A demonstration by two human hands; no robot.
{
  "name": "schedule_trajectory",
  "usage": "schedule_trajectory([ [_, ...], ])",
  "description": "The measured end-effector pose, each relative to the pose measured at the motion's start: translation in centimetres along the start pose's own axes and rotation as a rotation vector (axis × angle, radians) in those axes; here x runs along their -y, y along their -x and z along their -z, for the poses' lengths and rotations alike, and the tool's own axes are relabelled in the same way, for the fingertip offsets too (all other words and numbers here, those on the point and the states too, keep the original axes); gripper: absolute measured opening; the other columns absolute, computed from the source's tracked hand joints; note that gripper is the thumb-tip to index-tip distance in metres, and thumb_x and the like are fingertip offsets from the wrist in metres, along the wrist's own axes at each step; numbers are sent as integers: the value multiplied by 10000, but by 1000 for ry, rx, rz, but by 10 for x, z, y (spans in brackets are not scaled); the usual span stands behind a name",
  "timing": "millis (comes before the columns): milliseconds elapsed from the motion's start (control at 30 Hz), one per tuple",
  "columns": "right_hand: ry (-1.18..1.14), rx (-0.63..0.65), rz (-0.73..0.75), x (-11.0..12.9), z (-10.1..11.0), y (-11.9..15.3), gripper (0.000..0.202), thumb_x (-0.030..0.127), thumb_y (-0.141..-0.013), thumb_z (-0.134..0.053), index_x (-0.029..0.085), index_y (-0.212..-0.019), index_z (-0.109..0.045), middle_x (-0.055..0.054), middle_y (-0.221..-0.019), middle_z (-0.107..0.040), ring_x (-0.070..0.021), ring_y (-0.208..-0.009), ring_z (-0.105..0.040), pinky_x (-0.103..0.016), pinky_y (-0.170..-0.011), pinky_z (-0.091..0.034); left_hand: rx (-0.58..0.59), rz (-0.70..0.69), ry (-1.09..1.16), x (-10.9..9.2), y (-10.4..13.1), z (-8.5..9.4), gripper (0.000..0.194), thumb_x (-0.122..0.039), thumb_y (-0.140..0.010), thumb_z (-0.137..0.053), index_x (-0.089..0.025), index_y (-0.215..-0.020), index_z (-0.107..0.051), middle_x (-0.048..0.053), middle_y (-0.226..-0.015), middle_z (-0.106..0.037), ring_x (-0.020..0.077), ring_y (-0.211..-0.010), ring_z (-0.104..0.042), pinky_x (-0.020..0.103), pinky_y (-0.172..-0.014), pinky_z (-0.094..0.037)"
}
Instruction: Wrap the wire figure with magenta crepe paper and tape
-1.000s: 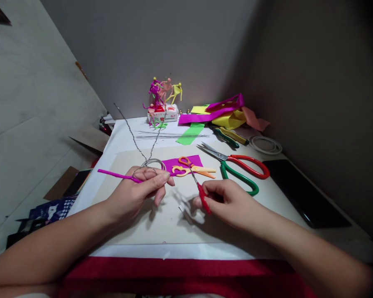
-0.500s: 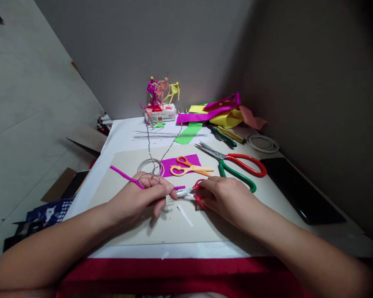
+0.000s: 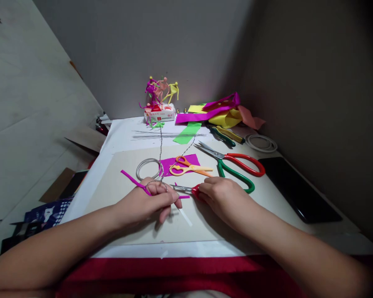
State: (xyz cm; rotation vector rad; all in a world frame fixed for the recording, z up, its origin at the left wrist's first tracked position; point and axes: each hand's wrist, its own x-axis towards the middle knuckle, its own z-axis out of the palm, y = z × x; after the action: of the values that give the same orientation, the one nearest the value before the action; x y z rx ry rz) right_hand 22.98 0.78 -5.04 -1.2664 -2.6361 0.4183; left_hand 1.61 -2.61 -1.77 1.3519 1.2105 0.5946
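My left hand point(image 3: 157, 198) pinches a twisted wire frame point(image 3: 161, 151) whose lower part is wrapped in purple strip point(image 3: 133, 181). Two grey wire legs stick up and away from the fingers, and a short purple end pokes out to the right. My right hand point(image 3: 219, 191) is closed on the red handles of small scissors point(image 3: 195, 191). Their blades look closed and point left, just above the short purple end. A small purple bit shows by the blades. Beneath lies a thin white strip point(image 3: 185, 217) on the board.
Ahead lie a wire coil point(image 3: 146, 169), orange scissors point(image 3: 191, 168) on purple paper, and large red-green scissors point(image 3: 245, 160). Farther back are loose wires, pliers point(image 3: 225, 135), coloured strips point(image 3: 205, 117), and small figures point(image 3: 161, 89) on a box. A black phone point(image 3: 298, 188) lies right.
My left hand has shifted slightly right and down, and the wire legs have swung right. The scissors have closed, and a small purple bit now shows by their blades.
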Motion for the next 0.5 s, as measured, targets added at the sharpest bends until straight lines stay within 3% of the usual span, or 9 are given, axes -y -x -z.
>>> schedule_trajectory([
  [133,-43,-14,-28,-2,1,0,214,110,-831,-474,172,-779,-672,-57,-777,-607,-157,-726,-544,-253,-603,-324,25,23,-10,3,0,-4,222,-242,-823,-557,-139,-700,-710,-24,-403,-536,90,-414,-474,232,-558,-438],
  [267,-455,-58,27,5,10,3,228,170,-882,-459,182,-943,-678,-47,-874,-659,-142,-784,-580,-243,-697,-404,42,28,-23,6,0,-5,217,-249,-831,-555,-135,-716,-700,-24,-418,-540,95,-428,-490,241,-583,-450],
  [367,-750,5,29,14,14,5,187,302,-865,-549,170,-892,-679,-28,-836,-676,-131,-752,-588,-220,-659,-429,44,28,-48,6,-1,-6,198,-244,-826,-556,-137,-710,-676,-27,-426,-542,99,-441,-497,234,-558,-438],
  [500,-762,14,29,19,10,5,129,235,-834,-573,167,-794,-675,-2,-741,-663,-112,-681,-565,-215,-628,-421,70,42,-96,6,-1,-8,195,-228,-830,-537,-134,-726,-671,-39,-435,-535,83,-447,-493,205,-536,-417],
])
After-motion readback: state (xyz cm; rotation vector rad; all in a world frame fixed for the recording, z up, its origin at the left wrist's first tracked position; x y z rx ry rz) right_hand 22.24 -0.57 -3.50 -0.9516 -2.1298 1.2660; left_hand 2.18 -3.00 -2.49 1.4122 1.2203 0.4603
